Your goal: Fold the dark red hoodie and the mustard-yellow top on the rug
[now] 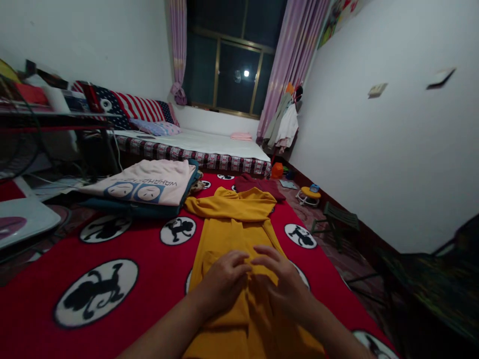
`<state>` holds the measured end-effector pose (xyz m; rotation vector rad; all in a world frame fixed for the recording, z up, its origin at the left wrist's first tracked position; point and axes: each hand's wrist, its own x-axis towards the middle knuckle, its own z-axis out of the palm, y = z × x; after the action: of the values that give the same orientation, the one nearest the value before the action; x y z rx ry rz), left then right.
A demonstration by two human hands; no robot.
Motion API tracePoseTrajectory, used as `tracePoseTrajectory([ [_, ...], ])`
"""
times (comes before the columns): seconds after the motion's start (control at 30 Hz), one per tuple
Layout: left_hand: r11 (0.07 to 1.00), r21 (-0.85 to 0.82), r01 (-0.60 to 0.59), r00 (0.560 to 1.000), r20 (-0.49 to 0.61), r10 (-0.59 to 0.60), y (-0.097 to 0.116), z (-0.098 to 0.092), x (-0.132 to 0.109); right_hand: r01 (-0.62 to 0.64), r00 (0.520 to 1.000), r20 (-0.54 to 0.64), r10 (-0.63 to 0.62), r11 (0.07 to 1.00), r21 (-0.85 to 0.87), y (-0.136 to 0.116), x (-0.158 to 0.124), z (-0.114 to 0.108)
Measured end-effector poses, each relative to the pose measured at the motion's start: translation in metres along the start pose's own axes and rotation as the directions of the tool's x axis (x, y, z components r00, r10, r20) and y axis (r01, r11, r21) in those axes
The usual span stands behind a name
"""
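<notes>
A long mustard-yellow garment [228,232] lies lengthwise on a red blanket [157,289] with round monkey prints. One sleeve is laid across its upper part, near the collar. My left hand [226,279] rests on the garment's left part, fingers bent and lying on the cloth. Just to its right, my right hand [282,279] hovers over or touches the fabric with fingers spread; I cannot tell which. The fingertips of both hands come close together over the middle of the garment.
Left of the garment sits a stack of folded clothes, a pale pink top [157,177] uppermost. Dark red cloth [258,185] lies beyond the collar. A cluttered desk [56,117] stands left, a bed [202,142] at the back. Small stools [310,194] line the right wall.
</notes>
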<state>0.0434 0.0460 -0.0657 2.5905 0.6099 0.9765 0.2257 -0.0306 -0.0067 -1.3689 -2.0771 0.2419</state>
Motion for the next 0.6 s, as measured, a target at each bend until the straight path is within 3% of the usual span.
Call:
tracePoseTrajectory([
  [0.07, 1.000, 0.008, 0.005, 1.000, 0.002, -0.005, -0.001, 0.002, 0.000, -0.123, 0.987, -0.117, 0.108, 0.984, -0.125, 0.020, -0.032, 0.010],
  [0.17, 0.999, -0.016, 0.050, 0.999, 0.017, -0.049, 0.000, 0.003, 0.000, -0.201, 0.962, -0.238, 0.134, 0.938, -0.283, 0.049, -0.063, 0.019],
  [0.37, 0.955, -0.185, 0.234, 0.969, -0.031, -0.244, -0.002, -0.004, 0.012, -0.070, 0.990, -0.138, 0.002, 0.869, -0.490, 0.096, -0.093, 0.040],
  [0.47, 0.954, -0.134, 0.268, 0.955, -0.093, -0.282, -0.022, -0.015, 0.034, -0.051, 0.993, -0.114, -0.010, 0.852, -0.521, 0.105, -0.099, 0.048],
  [0.6, 0.952, 0.188, 0.241, 0.969, -0.110, -0.223, -0.070, -0.033, 0.072, -0.067, 0.989, -0.150, -0.001, 0.889, -0.454, 0.104, -0.100, 0.048],
])
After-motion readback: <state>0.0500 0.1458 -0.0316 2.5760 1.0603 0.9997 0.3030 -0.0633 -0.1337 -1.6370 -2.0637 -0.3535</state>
